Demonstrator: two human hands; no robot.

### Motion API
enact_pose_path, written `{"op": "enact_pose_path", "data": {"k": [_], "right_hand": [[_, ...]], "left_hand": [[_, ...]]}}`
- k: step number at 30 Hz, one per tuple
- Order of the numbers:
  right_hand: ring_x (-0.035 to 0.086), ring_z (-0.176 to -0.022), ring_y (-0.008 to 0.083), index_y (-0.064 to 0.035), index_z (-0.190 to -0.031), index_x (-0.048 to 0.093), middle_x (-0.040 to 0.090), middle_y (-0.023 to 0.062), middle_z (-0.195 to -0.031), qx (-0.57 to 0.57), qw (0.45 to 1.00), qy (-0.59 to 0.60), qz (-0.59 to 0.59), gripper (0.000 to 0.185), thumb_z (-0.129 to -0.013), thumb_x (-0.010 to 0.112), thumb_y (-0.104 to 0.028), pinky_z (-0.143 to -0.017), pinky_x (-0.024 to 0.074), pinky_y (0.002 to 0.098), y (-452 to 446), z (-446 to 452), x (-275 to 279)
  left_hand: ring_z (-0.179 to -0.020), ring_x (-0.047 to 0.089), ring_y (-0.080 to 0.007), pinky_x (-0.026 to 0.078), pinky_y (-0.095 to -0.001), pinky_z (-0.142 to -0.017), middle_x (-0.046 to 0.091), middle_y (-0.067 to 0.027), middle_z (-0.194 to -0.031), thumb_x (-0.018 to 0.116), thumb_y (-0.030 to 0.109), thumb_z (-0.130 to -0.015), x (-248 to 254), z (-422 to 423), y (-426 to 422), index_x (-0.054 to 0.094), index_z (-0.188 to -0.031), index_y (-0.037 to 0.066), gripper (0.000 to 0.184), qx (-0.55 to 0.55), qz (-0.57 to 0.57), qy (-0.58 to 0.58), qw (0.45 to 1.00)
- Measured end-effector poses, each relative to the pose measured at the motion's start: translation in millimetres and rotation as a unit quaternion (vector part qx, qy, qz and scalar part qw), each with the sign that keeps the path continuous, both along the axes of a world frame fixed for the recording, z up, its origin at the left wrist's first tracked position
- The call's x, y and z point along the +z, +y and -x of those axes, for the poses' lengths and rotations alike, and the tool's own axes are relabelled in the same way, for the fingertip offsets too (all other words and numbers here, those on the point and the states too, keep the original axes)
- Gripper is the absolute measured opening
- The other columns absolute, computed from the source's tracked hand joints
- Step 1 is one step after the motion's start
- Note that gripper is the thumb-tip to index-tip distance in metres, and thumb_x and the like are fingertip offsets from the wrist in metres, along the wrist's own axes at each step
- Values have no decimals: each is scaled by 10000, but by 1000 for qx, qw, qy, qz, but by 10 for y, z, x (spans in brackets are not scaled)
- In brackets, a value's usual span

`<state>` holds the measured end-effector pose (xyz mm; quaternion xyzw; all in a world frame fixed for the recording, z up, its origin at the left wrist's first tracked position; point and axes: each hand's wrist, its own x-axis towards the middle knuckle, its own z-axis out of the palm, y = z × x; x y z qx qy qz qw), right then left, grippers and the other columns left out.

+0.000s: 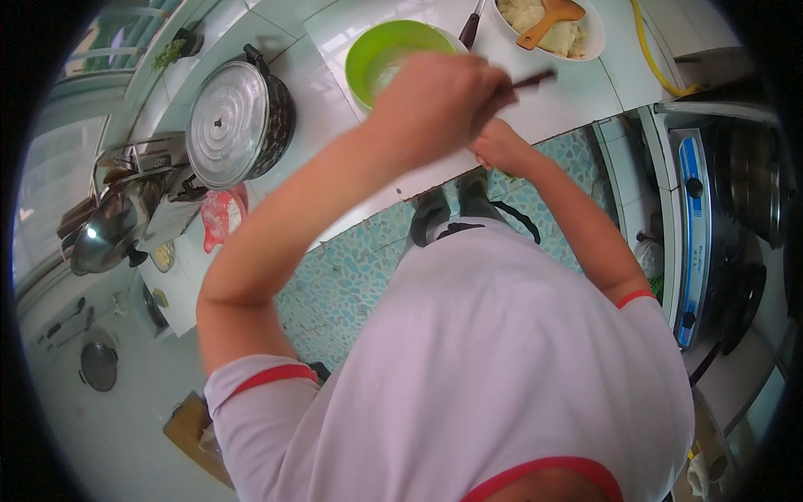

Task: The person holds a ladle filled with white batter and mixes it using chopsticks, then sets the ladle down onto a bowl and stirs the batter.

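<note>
Ahead of the left hand (447, 105), the green bowl (361, 65) sits on the desk (560, 100), its near side partly hidden by that hand and its wrist. A dark handle (470, 30) lies just right of the bowl, and farther right is a white bowl (595, 43) of pale, lumpy food (523, 12) with a wooden spatula (548, 21) resting in it. To the left of the left hand stands a lidded pot (224, 125), well apart from it; a red-and-white container (222, 219) is nearer the body. A yellow hose (648, 50) runs down beyond the white bowl, and a stove (694, 226) is off to the right of the right hand (506, 151).

Counted: two bowls, one spatula, one lidded pot, one hose, one stove.

The left hand is blurred but closed, pinching a thin dark stick (535, 79) that points out to the right, above the desk. The right hand is curled shut near the desk's front edge, close beside the left — whatever lies inside its fingers is hidden, so I cannot tell what it holds.
</note>
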<state>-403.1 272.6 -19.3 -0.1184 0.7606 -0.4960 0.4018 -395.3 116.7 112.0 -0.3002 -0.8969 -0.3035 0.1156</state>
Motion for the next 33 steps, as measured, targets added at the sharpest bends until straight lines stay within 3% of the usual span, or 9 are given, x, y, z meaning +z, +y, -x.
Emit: {"op": "enact_pose_path", "data": {"k": [1, 4, 7, 10, 11, 15, 20, 28, 33], "right_hand": [[481, -464, 129, -13, -909, 499, 498, 43, -594, 4, 1000, -7, -12, 236, -884, 512, -247, -440, 423, 288, -4, 3, 18], [482, -468, 124, -8, -923, 495, 492, 38, -595, -22, 1000, -6, 18, 242, -888, 516, -247, -440, 421, 282, 3, -28, -40], [474, -463, 119, -6, -921, 488, 491, 35, -599, -20, 999, -20, 15, 234, -886, 515, -236, -435, 414, 274, -4, -15, -41], [469, -459, 117, -7, -914, 479, 491, 38, -603, -21, 1000, -20, 3, 223, -882, 516, -224, -431, 411, 275, -18, -38, -44], [467, -457, 117, -7, -911, 476, 490, 39, -603, -21, 1000, -19, 0, 219, -880, 516, -220, -429, 409, 275, -16, -40, -57], [460, -448, 117, -10, -903, 465, 487, 43, -599, -30, 999, -19, 10, 217, -883, 513, -220, -420, 398, 276, -5, -70, -145], [411, -441, 64, -45, -869, 447, 436, -15, -623, -42, 999, -18, 29, 179, -909, 513, -206, -399, 340, 222, -19, -107, -133], [409, -451, 61, -50, -905, 458, 434, -18, -635, -43, 999, -18, 14, 178, -908, 520, -217, -400, 343, 218, -36, -123, -134], [412, -445, 63, -49, -887, 455, 442, -14, -626, -48, 998, -19, 19, 187, -909, 522, -222, -400, 346, 220, -48, -143, -130]], "left_hand": [[-564, 577, -238, 457, -312, -541, 597, -100, -647, 677, 161, -792, 29, -141, -31, 644, -818, 6, 161, 9, 11, -25, 1000], [-638, 603, -125, 461, -247, -553, 646, -44, -756, 664, 143, -825, -233, -203, -370, 650, -889, -10, 166, 166, -148, -91, 971], [-726, 583, -60, 452, -205, -571, 650, -18, -851, 648, 123, -844, -519, -213, -553, 656, -903, -27, 161, 244, -266, -168, 918], [-674, 578, -85, 448, -215, -569, 640, -45, -807, 640, 102, -838, -705, -359, -557, 659, -887, -30, 142, 269, -266, -191, 906], [-640, 565, -99, 445, -222, -575, 629, -74, -778, 636, 87, -829, -681, -437, -549, 658, -883, -29, 129, 258, -209, -148, 932], [-654, 595, -113, 460, -228, -596, 622, -92, -770, 580, 66, -856, -412, -784, -496, 654, -902, -30, 129, 280, -216, -206, 912], [-683, 630, -136, 498, -222, -651, 629, -98, -771, 510, 53, -893, -302, -1044, -387, 641, -901, -54, 169, 284, -280, -198, 895], [-676, 626, -135, 493, -241, -660, 642, -105, -765, 495, 84, -908, -470, -1119, -323, 634, -898, -63, 202, 313, -351, -207, 858], [-615, 579, -186, 470, -265, -600, 616, -108, -738, 547, 26, -853, -698, -1109, -259, 635, -880, -36, 110, 301, -298, -132, 896]]}}
